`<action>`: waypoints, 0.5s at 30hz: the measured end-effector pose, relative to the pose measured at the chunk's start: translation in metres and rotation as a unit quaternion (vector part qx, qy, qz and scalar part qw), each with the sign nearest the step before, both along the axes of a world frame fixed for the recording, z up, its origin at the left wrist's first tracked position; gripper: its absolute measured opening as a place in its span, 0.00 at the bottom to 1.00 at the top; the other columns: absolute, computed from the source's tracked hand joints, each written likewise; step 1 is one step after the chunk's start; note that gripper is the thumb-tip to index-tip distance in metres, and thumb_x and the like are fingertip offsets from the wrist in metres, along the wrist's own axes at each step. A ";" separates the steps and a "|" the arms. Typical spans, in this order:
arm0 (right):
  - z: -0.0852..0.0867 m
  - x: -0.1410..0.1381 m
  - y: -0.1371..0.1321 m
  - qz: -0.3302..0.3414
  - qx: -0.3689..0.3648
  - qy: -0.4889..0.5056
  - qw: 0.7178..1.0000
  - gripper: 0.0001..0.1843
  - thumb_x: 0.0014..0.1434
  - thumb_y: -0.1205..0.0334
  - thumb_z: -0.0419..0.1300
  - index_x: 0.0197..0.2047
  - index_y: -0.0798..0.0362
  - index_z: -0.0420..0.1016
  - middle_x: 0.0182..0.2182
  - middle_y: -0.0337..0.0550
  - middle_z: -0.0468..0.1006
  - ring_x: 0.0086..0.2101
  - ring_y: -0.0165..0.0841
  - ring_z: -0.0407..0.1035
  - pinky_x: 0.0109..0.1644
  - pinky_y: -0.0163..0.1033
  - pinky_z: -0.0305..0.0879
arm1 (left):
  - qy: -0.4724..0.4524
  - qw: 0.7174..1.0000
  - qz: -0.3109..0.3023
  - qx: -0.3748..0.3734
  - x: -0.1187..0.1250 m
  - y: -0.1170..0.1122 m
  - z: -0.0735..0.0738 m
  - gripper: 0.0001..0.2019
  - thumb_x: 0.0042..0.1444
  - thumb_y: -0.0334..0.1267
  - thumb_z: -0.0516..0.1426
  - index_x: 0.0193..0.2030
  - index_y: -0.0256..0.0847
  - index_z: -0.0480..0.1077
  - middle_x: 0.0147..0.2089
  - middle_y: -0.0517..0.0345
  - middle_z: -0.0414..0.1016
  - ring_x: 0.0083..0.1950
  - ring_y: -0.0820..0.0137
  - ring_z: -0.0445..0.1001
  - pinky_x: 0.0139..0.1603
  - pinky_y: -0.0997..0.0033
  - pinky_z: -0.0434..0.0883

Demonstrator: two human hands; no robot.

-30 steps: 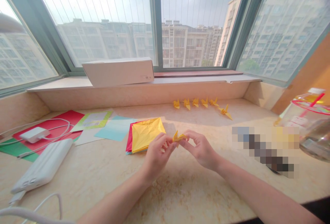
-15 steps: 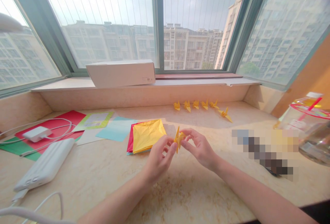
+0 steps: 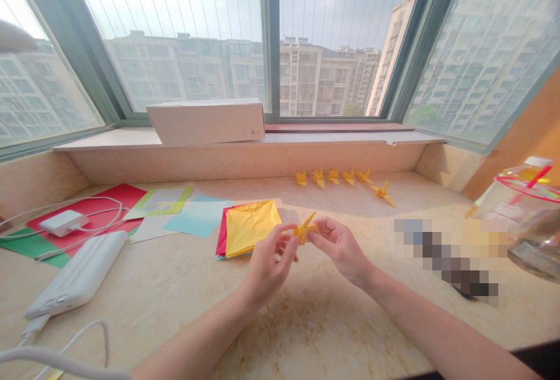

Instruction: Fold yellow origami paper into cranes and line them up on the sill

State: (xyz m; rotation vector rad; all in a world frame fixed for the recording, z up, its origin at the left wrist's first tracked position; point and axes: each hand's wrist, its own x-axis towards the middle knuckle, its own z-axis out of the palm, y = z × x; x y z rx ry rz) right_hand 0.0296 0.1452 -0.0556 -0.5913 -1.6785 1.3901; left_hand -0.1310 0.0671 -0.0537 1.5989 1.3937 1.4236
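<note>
A small yellow origami crane [image 3: 305,230] is held up between my two hands, above the stone counter. My left hand [image 3: 275,254] pinches its left side between thumb and fingers. From the other side, the thumb and fingertips of my right hand [image 3: 339,246] grip it too. One pointed tip of the paper sticks up to the right; parts of the crane are covered by my fingers. Just behind my left hand lies a stack of yellow folded paper [image 3: 251,228], with red paper [image 3: 222,234] showing under it.
Several finished yellow cranes [image 3: 333,176] stand in a row at the back. Coloured sheets [image 3: 199,217], a white charger [image 3: 64,223] with cables and a white power bank [image 3: 79,275] lie left. A cup with a red straw [image 3: 520,193] stands right; a white box [image 3: 205,123] rests on the sill.
The crane has been turned in my fingers: its upright point now slants up to the right, and the lower point no longer shows. Both hands stay in nearly the same place.
</note>
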 end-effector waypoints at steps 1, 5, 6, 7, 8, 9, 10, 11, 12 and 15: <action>-0.001 0.000 0.000 -0.003 0.013 -0.007 1.000 0.16 0.57 0.49 0.65 0.41 0.53 0.74 0.37 0.46 0.81 0.39 0.37 0.76 0.47 0.45 0.70 | 0.025 1.000 0.009 0.006 -0.001 0.001 0.000 0.16 0.63 0.47 0.53 0.53 0.41 0.67 0.37 0.54 0.77 0.29 0.72 0.76 0.25 0.76 0.69; -0.003 0.001 0.000 -0.041 0.086 -0.066 0.993 0.14 0.59 0.50 0.63 0.39 0.52 0.77 0.37 0.46 0.82 0.40 0.37 0.74 0.47 0.45 0.69 | 0.159 0.985 0.046 0.048 -0.006 0.006 -0.001 0.14 0.62 0.45 0.55 0.51 0.43 0.69 0.34 0.58 0.78 0.28 0.72 0.75 0.29 0.74 0.71; -0.003 0.001 0.000 -0.047 0.096 -0.079 0.991 0.13 0.59 0.50 0.63 0.39 0.52 0.77 0.38 0.46 0.82 0.40 0.37 0.74 0.47 0.45 0.68 | 0.195 0.978 0.051 0.058 -0.008 0.008 -0.002 0.13 0.62 0.44 0.55 0.51 0.42 0.69 0.33 0.58 0.78 0.28 0.72 0.74 0.31 0.73 0.71; -0.004 0.002 0.001 -0.053 0.101 -0.087 0.990 0.14 0.59 0.50 0.63 0.40 0.52 0.77 0.37 0.46 0.82 0.39 0.37 0.74 0.47 0.45 0.68 | 0.227 0.970 0.051 0.067 -0.011 0.009 -0.002 0.12 0.63 0.43 0.54 0.50 0.42 0.69 0.33 0.57 0.78 0.29 0.71 0.75 0.32 0.73 0.71; -0.005 0.003 0.002 -0.056 0.104 -0.095 0.988 0.14 0.59 0.50 0.63 0.40 0.52 0.77 0.37 0.46 0.82 0.39 0.38 0.74 0.47 0.45 0.69 | 0.258 0.962 0.054 0.076 -0.013 0.011 -0.003 0.11 0.63 0.43 0.54 0.49 0.42 0.70 0.34 0.57 0.79 0.30 0.70 0.76 0.33 0.72 0.70; -0.007 0.003 0.003 -0.062 0.107 -0.102 0.987 0.14 0.59 0.50 0.63 0.40 0.52 0.77 0.37 0.45 0.81 0.39 0.38 0.74 0.46 0.45 0.69 | 0.293 0.951 0.053 0.085 -0.015 0.012 -0.003 0.10 0.63 0.42 0.54 0.48 0.42 0.70 0.34 0.56 0.79 0.31 0.70 0.76 0.34 0.72 0.70; -0.008 0.004 0.004 -0.066 0.112 -0.108 0.986 0.14 0.59 0.50 0.63 0.40 0.52 0.77 0.37 0.45 0.81 0.39 0.38 0.74 0.46 0.46 0.69 | 0.326 0.940 0.048 0.092 -0.017 0.013 -0.002 0.10 0.64 0.42 0.53 0.47 0.42 0.70 0.35 0.55 0.79 0.32 0.69 0.76 0.34 0.72 0.69; -0.009 0.004 0.005 -0.071 0.119 -0.115 0.984 0.14 0.59 0.50 0.63 0.40 0.52 0.77 0.37 0.45 0.81 0.39 0.38 0.74 0.46 0.46 0.69 | 0.355 0.928 0.045 0.099 -0.018 0.013 -0.001 0.09 0.65 0.42 0.52 0.45 0.42 0.70 0.34 0.54 0.79 0.32 0.68 0.76 0.34 0.72 0.68; -0.011 0.004 0.006 -0.076 0.126 -0.121 0.982 0.14 0.59 0.50 0.62 0.40 0.52 0.77 0.38 0.46 0.81 0.39 0.39 0.74 0.46 0.46 0.70 | 0.382 0.917 0.039 0.107 -0.019 0.014 0.000 0.09 0.65 0.42 0.52 0.44 0.42 0.71 0.34 0.54 0.78 0.32 0.67 0.76 0.34 0.71 0.67; -0.013 0.005 0.007 -0.086 0.152 -0.137 0.975 0.15 0.59 0.49 0.62 0.42 0.51 0.77 0.40 0.46 0.81 0.40 0.40 0.74 0.47 0.48 0.70 | 0.421 0.899 0.025 0.121 -0.019 0.016 0.004 0.12 0.67 0.42 0.49 0.38 0.42 0.70 0.30 0.55 0.76 0.32 0.66 0.75 0.35 0.70 0.66</action>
